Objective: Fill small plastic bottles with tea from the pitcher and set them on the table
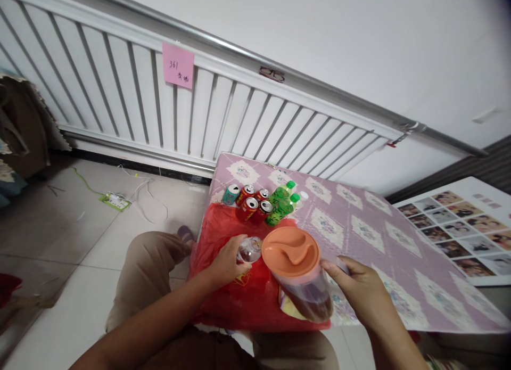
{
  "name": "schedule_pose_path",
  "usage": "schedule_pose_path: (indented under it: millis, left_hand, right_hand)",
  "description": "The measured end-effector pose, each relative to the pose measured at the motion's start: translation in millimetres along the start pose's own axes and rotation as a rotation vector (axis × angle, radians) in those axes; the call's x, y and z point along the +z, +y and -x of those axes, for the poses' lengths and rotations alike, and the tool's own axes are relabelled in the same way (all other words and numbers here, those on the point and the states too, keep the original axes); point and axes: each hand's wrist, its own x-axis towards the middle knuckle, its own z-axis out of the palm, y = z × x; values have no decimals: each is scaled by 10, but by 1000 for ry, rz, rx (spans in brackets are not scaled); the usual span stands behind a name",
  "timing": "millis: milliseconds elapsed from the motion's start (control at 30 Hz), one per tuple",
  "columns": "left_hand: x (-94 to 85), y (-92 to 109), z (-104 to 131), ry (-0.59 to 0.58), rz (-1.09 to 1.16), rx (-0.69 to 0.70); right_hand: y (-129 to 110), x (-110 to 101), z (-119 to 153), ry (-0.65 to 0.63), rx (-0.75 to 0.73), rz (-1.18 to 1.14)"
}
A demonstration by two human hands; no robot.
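Note:
My left hand (227, 261) is wrapped round a small clear container (249, 249), a bottle or cup with its open mouth toward the pitcher. In my right hand (359, 287) is the handle of a clear pitcher (311, 295) with an orange lid (290, 251). Dark liquid shows inside the pitcher, which leans toward the clear container; the lid's edge is close to its mouth, and I cannot tell if they touch. Both are above a red plastic bag (223, 306). Beyond them stand several opened cans, red ones (247, 209) and a teal one (230, 195), beside green bottles (279, 204).
The bag lies on a bed with a purple flowered cover (343, 199). A white radiator (235, 109) with a pink note (178, 65) runs behind it. A power strip (115, 200) with cables is on the floor at left. A photo board (459, 226) leans at right.

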Motion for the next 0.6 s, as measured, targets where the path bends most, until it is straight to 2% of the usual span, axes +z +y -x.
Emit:
schedule_pose_path:
  millis: [133,367,600]
  left_hand:
    - [3,-6,-3,1,8,-3]
    - [9,-9,1,13,7,6]
    - [26,-38,-4,21,8,14]
  right_hand:
    - [34,4,-12,1,-25,6]
    - [-53,15,28,21,-20,-14]
    - [1,5,-22,5,-35,18]
